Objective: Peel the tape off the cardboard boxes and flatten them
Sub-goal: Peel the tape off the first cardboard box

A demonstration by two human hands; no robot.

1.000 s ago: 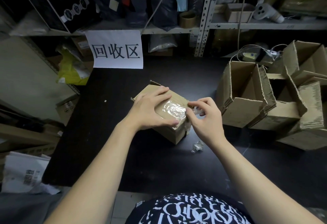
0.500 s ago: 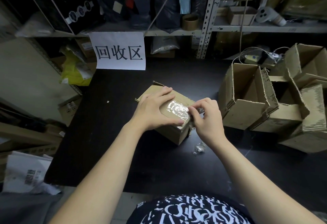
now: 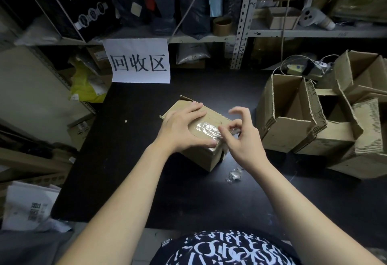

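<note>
The small cardboard box [image 3: 199, 158] is dull brown, and the clear glossy tape strip [image 3: 206, 129] across it glints silver-white. The matte tabletop [image 3: 129, 139] is black. The open corrugated cardboard boxes [image 3: 293, 135] are the same brown. The white paper sign [image 3: 139, 61] bears bold black characters. The black shirt [image 3: 226, 250] is patterned with white lettering.

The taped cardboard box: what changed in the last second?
The right hand, pinching the clear shiny tape at the right edge of the small brown cardboard box, has fanned its other fingers up and outward. The left hand still presses flat on the box top; box and crumpled tape scrap unmoved.
</note>
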